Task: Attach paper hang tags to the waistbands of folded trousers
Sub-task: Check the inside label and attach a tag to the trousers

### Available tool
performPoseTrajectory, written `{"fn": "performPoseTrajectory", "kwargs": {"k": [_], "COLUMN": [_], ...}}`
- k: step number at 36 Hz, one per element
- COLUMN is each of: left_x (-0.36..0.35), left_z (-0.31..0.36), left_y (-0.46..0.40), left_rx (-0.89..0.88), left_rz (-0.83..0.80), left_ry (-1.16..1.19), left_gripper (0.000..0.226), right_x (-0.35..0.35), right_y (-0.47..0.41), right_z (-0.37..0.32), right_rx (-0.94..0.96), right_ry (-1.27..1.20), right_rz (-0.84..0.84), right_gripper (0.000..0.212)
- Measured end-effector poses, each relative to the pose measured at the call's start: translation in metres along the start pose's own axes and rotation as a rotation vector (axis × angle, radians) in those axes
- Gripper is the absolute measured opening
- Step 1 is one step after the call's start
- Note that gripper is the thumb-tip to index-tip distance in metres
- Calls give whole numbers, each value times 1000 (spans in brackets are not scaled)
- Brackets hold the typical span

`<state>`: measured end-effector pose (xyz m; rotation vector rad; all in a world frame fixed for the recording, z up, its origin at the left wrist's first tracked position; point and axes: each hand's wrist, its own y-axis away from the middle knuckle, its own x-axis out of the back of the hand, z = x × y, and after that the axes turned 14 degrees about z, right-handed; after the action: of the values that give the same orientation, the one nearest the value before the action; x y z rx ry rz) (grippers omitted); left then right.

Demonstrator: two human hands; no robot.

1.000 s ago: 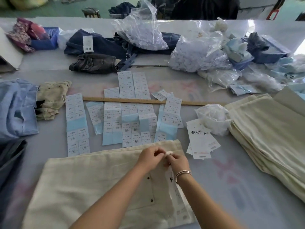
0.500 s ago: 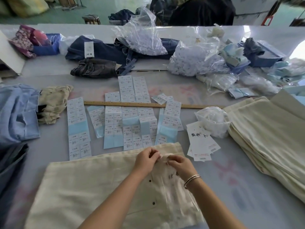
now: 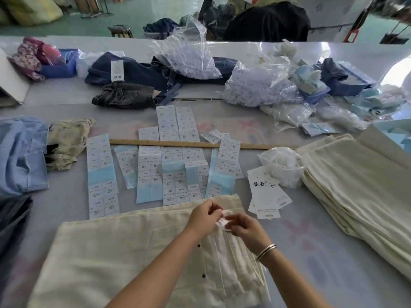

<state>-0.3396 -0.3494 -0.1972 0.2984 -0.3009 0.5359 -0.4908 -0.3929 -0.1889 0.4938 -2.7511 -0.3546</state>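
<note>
Both the left hand (image 3: pixel 203 215) and right hand (image 3: pixel 243 227) have a pinching grip on a small, crumpled white hang tag (image 3: pixel 223 220) between them, above the waistband of cream folded trousers (image 3: pixel 115 258) on the tabletop (image 3: pixel 333 252).

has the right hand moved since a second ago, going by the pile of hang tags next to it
Yes, slightly. The right hand has slid a little toward the person, away from the pile of hang tags, and its fingers now pinch something small and white.

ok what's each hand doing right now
Left hand: pinching the small white piece.
Right hand: pinching the same piece over the trousers.
</note>
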Motion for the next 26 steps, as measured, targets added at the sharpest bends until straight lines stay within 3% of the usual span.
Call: {"fn": "performPoseTrajectory", "kwargs": {"k": [6,9,13,18,21,26], "left_x": [16,19,20,20,20,21], "left_z": [-15,-24,-35,-42,-44,-44], "left_y": [-5,-6,-7,-12,-15,-15], "left_rx": [-65,-20,-1,15,21,28], "left_rz": [79,146,174,193,195,188], "left_ry": [-210,-295,-389,-435,-437,-410], "left_gripper": [21,15,13,13,13,13], "right_x": [-17,-20,-18,-22,-28,-43], "right_y": [8,-2,-14,-18,-21,-27], "right_z": [11,6,3,20,24,26], "right_rx": [140,134,184,278,308,206], "right_ry": [-214,-256,-12,348,365,294], "right_rz": [103,161,281,206,228,283], "right_gripper": [51,44,37,15,16,15]}}
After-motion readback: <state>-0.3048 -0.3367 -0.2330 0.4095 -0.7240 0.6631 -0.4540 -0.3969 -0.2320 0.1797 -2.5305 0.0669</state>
